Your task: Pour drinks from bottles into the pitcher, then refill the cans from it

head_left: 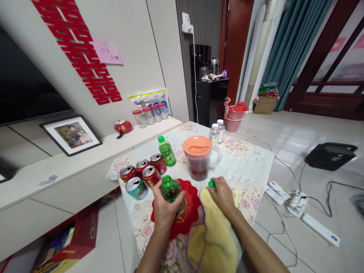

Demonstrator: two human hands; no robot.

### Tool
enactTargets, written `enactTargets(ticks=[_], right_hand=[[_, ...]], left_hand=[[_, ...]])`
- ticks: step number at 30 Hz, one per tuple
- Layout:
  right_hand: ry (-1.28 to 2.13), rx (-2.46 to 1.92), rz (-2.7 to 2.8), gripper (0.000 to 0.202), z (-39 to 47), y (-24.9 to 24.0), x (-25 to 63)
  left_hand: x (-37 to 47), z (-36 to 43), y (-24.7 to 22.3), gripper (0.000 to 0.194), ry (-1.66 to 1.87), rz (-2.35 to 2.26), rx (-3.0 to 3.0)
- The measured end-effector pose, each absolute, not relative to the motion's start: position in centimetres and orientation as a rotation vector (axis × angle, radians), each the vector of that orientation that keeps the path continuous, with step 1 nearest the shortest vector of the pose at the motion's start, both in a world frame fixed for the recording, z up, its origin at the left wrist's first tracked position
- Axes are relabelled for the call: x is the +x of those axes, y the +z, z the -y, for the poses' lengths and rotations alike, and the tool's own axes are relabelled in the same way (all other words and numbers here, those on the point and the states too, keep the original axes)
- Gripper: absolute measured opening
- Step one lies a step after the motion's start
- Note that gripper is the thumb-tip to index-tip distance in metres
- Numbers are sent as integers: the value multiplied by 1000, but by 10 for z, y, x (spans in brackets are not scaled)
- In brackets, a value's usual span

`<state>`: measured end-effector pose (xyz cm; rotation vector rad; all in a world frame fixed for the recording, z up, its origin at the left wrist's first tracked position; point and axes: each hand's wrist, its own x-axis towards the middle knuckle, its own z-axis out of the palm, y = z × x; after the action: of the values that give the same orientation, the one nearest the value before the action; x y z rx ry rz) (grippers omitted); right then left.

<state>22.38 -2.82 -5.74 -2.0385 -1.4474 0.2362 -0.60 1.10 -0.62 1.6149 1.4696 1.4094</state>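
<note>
Open green bottle (170, 191) uncapped, pitcher (198, 167) lidded.
At lower centre, above the red mat (186, 226) on the bench (135, 222), the left hand (165, 212) is wrapped around the bottle; the right hand (223, 195), nearly closed, pinches a green cap (211, 184) over the yellow cloth (217, 227). Beyond, left of centre, stand open cans (137, 188) and, farther, a capped bottle (167, 153).
</note>
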Motion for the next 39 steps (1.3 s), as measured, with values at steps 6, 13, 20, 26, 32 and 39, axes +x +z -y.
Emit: enactTargets(ticks=[6,13,20,26,32,39], right_hand=[[189,-2117,1497,26,25,-57,222],[122,-1910,1462,24,29,-63,222],[107,-1488,1373,27,64,-44,196],[358,-1284,1360,22,82,-6,158],[530,-1208,1414,25,65,33,143],[348,-1236,1729,31,20,77,149]], left_hand=[[-4,-10,-5,73,1461,-1468,1636],[-5,-13,-8,75,1478,-1462,1659],[-3,-12,-13,75,1478,-1451,1640],[0,-11,-13,72,1528,-1445,1651],[1,-6,-4,66,1476,-1381,1609],[3,-2,4,60,1486,-1371,1634]])
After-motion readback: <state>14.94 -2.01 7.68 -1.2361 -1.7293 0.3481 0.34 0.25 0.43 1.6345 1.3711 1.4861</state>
